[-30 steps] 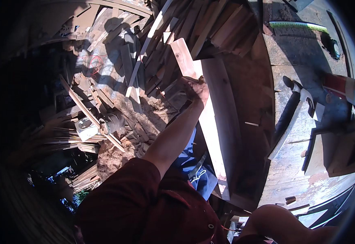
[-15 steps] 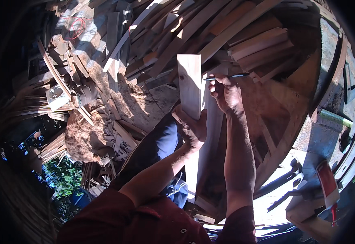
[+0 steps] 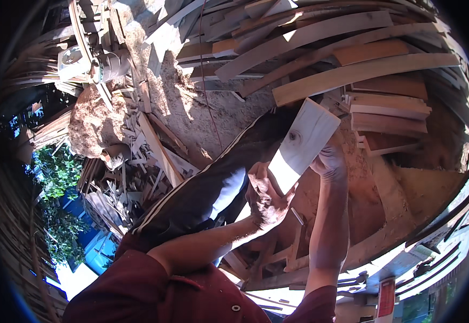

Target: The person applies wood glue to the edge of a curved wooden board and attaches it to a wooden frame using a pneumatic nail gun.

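Board is seemingly being steadied: left hand clasps it, grip closed; right hand, by its right edge, too hidden to tell; next move calls for firm support.

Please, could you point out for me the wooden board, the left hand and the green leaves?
Wooden board [image 3: 305, 144]: head view, on the broad face toward the camera.
Left hand [image 3: 267, 199]: head view, on the middle of the hand.
Green leaves [image 3: 57, 171]: head view, on the upper clump.
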### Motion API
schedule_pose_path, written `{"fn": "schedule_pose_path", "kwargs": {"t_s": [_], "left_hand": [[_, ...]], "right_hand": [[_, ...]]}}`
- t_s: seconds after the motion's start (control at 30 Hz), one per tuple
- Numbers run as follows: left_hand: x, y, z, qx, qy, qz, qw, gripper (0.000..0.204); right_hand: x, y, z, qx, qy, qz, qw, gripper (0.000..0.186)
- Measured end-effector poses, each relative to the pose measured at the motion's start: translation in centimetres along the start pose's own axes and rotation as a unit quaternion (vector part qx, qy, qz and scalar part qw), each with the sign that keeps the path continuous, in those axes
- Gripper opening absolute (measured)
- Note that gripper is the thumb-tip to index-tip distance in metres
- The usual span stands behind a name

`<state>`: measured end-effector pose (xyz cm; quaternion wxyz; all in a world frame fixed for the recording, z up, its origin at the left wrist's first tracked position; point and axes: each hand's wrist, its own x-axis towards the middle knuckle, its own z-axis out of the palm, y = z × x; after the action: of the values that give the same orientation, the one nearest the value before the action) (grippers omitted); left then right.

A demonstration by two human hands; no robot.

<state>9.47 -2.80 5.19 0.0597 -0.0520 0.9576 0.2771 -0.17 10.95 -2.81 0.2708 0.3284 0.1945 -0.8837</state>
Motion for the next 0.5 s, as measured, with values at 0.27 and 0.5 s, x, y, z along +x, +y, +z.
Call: {"fn": "schedule_pose_path", "kwargs": {"t_s": [0.27,0.5], "left_hand": [[-0.5,0.6,-0.7,-0.036,-0.013,-0.032,0.999,0.088],[-1.2,1.1,-0.5,-0.076,-0.033,-0.058,0.995,0.091]], "right_hand": [[-0.1,-0.9,-5.3,-0.025,-0.047,-0.033,0.998,0.037],[0.5,-2.6,-6.3,0.006,-0.154,0.104,0.983,0.052]]}}
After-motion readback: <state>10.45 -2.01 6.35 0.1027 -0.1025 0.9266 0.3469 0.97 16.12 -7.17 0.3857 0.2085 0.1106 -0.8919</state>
